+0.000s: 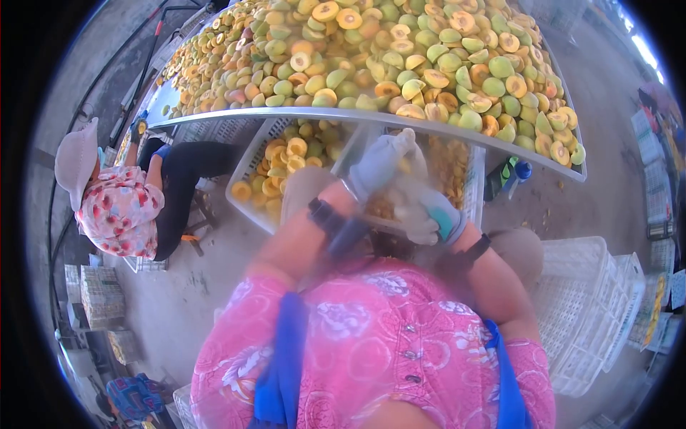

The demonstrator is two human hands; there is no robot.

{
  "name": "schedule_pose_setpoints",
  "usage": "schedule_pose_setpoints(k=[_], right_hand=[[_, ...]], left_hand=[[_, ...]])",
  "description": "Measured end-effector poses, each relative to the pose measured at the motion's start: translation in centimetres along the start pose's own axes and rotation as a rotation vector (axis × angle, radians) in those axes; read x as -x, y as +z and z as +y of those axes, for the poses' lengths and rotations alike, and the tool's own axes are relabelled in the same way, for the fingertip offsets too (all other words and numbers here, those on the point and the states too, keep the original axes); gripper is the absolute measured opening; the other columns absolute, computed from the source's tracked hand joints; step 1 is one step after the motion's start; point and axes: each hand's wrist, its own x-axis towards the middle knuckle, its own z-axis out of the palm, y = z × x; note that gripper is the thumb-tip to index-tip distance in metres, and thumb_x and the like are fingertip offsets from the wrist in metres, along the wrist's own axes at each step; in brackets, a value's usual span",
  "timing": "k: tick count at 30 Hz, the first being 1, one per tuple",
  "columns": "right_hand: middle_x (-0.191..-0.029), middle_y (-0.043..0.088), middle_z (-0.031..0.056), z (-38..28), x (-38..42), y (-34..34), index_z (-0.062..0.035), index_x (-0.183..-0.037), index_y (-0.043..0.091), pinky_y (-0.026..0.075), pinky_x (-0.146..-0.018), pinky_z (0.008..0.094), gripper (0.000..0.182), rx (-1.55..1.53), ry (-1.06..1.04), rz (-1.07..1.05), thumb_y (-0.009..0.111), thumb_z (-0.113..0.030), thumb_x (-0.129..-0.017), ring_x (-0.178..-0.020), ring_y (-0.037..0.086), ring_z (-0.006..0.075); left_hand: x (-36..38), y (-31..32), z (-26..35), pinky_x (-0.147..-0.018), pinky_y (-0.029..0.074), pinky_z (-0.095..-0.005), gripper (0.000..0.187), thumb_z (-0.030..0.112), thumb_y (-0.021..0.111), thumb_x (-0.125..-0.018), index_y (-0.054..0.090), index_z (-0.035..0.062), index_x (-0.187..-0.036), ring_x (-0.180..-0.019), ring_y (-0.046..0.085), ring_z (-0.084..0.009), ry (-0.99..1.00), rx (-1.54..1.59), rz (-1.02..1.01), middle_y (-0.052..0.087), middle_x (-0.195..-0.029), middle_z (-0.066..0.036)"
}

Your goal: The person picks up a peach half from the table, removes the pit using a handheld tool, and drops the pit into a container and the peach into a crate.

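Observation:
My left hand (379, 166), in a pale glove and blurred by motion, is raised just under the edge of the metal table (214, 114). My right hand (423, 211), in a white glove with a teal cuff, is curled close beside it. Both hover over a white plastic crate (251, 159) holding halved yellow-orange fruit (286, 154). Blur hides whether either hand holds anything. A dark band (325, 214) circles my left wrist. The table above carries a heap of green and orange fruit halves (400, 57).
A person in a white hat and floral shirt (118, 207) sits at the left by the table's corner. Stacked empty white crates (593, 307) stand at the right. A bottle (518, 175) sits under the table's right end. The floor is bare concrete (171, 300).

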Motion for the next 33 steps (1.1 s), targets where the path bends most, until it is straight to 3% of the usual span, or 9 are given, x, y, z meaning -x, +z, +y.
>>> schedule_pose_setpoints(k=[4, 6, 14, 17, 20, 22, 23, 25, 33], right_hand=[[-0.049, 0.029, -0.0081, 0.1, -1.1, -0.6, -0.0146, -0.092, 0.051, 0.019, -0.026, 0.0222, 0.034, -0.164, 0.057, -0.185, 0.035, -0.043, -0.101, -0.029, 0.025, 0.0042], [-0.049, 0.029, -0.0081, 0.1, -1.6, -0.5, -0.0138, -0.092, 0.052, 0.019, -0.025, 0.0225, 0.036, -0.25, 0.08, -0.246, 0.033, -0.043, -0.101, -0.029, 0.025, 0.0044], [-0.05, 0.028, -0.0063, 0.6, -4.0, -0.5, -0.0108, -0.095, 0.052, 0.017, -0.025, 0.0232, 0.045, -0.501, 0.162, -0.536, 0.027, -0.048, -0.101, -0.029, 0.023, 0.0044], [-0.056, 0.031, -0.0051, 0.7, -3.3, -1.8, -0.0197, -0.116, 0.053, 0.015, -0.027, 0.0233, 0.044, -0.561, 0.21, -0.661, 0.03, -0.053, -0.099, -0.031, 0.024, 0.0059], [-0.057, 0.03, -0.0057, 0.5, -2.3, -2.0, -0.0216, -0.119, 0.054, 0.014, -0.028, 0.0227, 0.046, -0.525, 0.099, -0.607, 0.029, -0.055, -0.098, -0.031, 0.023, 0.0061], [-0.055, 0.027, -0.0068, 0.5, -2.0, -2.0, -0.0234, -0.115, 0.056, 0.016, -0.029, 0.0229, 0.046, -0.561, 0.033, -0.485, 0.029, -0.056, -0.097, -0.032, 0.022, 0.0061], [-0.055, 0.027, -0.0068, 0.4, -2.1, -2.2, -0.0234, -0.115, 0.056, 0.016, -0.029, 0.0229, 0.046, -0.565, 0.027, -0.486, 0.029, -0.056, -0.097, -0.032, 0.022, 0.0061], [-0.054, 0.028, -0.0076, 0.2, -2.2, -2.6, -0.0241, -0.106, 0.058, 0.019, -0.031, 0.0236, 0.043, -0.285, -0.073, -0.159, 0.031, -0.056, -0.097, -0.033, 0.023, 0.006], [-0.057, 0.035, -0.0086, -0.8, -2.1, -2.0, -0.0184, -0.095, 0.055, 0.022, -0.032, 0.0227, 0.033, -0.131, -0.192, 0.009, 0.04, -0.048, -0.098, -0.036, 0.027, 0.0057]], left_hand=[[0.9, 0.4, 0.5, -0.066, 0.051, -0.028, 0.049, 0.043, 0.04, -0.099, 0.064, 0.0021, -0.086, -0.073, 0.063, -0.0183, 0.094, 0.22, 0.019, 0.066, -0.08, -0.008], [0.7, 0.4, -0.3, -0.062, 0.052, -0.0288, 0.047, 0.045, 0.042, -0.098, 0.062, 0.0037, -0.089, -0.071, 0.063, -0.0191, 0.041, 0.753, 0.141, 0.066, -0.081, -0.007], [2.2, -2.4, 0.4, -0.065, 0.053, -0.033, 0.041, 0.045, 0.043, -0.097, 0.059, 0.008, -0.088, -0.07, 0.062, -0.0192, 0.185, 1.02, 0.247, 0.063, -0.079, -0.005], [4.2, -8.5, -0.3, -0.07, 0.052, -0.0345, 0.04, 0.043, 0.043, -0.098, 0.055, 0.0106, -0.079, -0.074, 0.06, -0.0177, 0.322, 1.109, 0.318, 0.06, -0.077, -0.004], [7.3, -14.3, 0.1, -0.074, 0.05, -0.0348, 0.036, 0.039, 0.046, -0.097, 0.058, 0.0084, -0.082, -0.078, 0.06, -0.0213, 0.243, 0.647, 0.754, 0.06, -0.077, -0.005], [7.8, -16.7, -0.3, -0.078, 0.048, -0.0342, 0.031, 0.033, 0.054, -0.094, 0.061, 0.004, -0.084, -0.084, 0.059, -0.0222, 0.253, -0.323, 1.031, 0.061, -0.09, -0.008], [7.4, -16.8, -0.2, -0.078, 0.048, -0.0342, 0.031, 0.033, 0.054, -0.094, 0.061, 0.004, -0.084, -0.084, 0.059, -0.0222, 0.25, -0.326, 1.026, 0.061, -0.09, -0.008], [6.0, -13.7, 2.2, -0.084, 0.046, -0.0373, 0.032, 0.034, 0.053, -0.091, 0.063, 0.0042, -0.09, -0.092, 0.059, -0.0281, 0.238, -1.091, 0.897, 0.062, -0.099, -0.012], [-5.2, -9.2, 2.7, -0.088, 0.044, -0.0419, 0.05, 0.051, 0.057, -0.083, 0.061, 0.0065, -0.105, -0.102, 0.06, -0.0334, -0.086, -1.526, 0.472, 0.064, -0.105, -0.017]])
